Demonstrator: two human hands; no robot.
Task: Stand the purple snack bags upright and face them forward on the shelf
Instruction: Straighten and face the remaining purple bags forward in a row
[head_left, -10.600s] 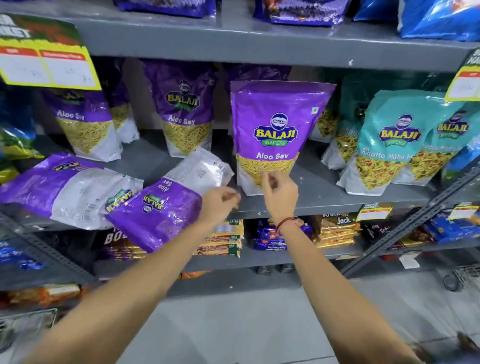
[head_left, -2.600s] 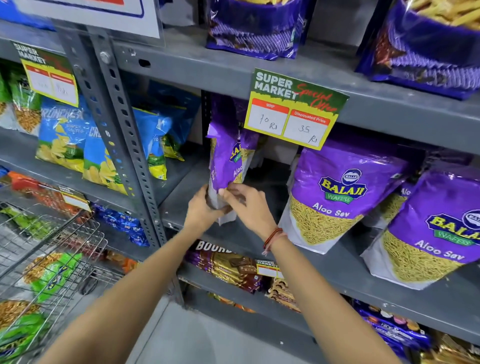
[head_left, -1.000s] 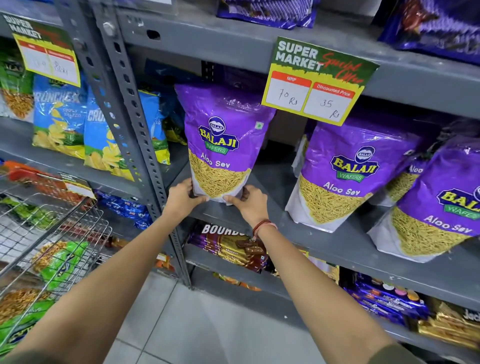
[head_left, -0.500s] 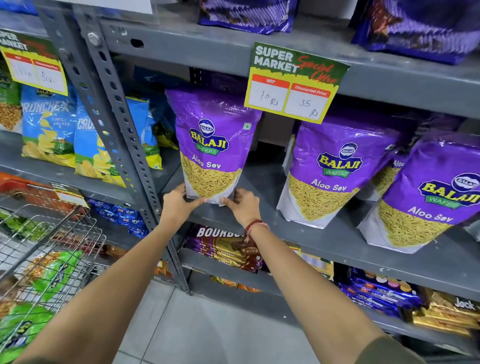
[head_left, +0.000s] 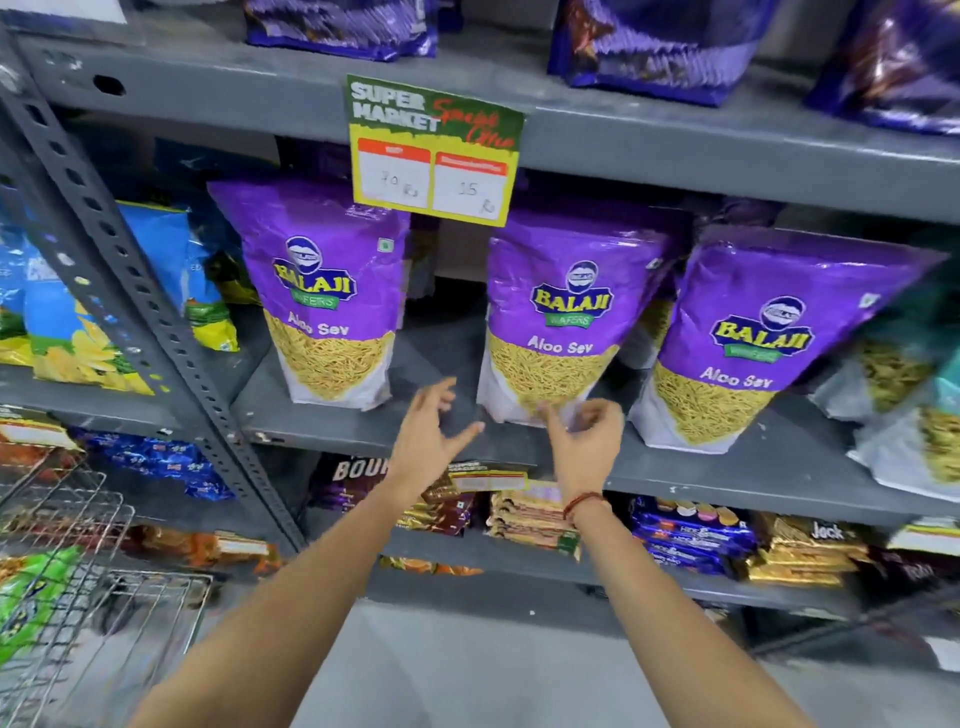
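Three purple Balaji Aloo Sev bags stand upright with labels facing forward on the grey shelf (head_left: 779, 467): the left bag (head_left: 322, 291), the middle bag (head_left: 566, 312) and the right bag (head_left: 753, 343). More purple bags show dimly behind them. My left hand (head_left: 428, 431) hovers in front of the shelf edge between the left and middle bags, fingers apart and empty. My right hand (head_left: 587, 436) is below the middle bag, fingers loosely curled, its fingertips close to the bag's bottom edge; I cannot tell if they touch it.
A yellow price tag (head_left: 434, 156) hangs from the shelf above. A perforated grey upright (head_left: 130, 301) stands left, with blue chip bags (head_left: 78, 312) beyond it. Teal bags (head_left: 914, 395) sit at the right. Biscuit packs (head_left: 691, 535) fill the lower shelf. A wire cart (head_left: 78, 597) stands lower left.
Both hands have let go of the left purple bag, which now stands on its own. They have moved right, toward the middle bag, and the view has shifted right.
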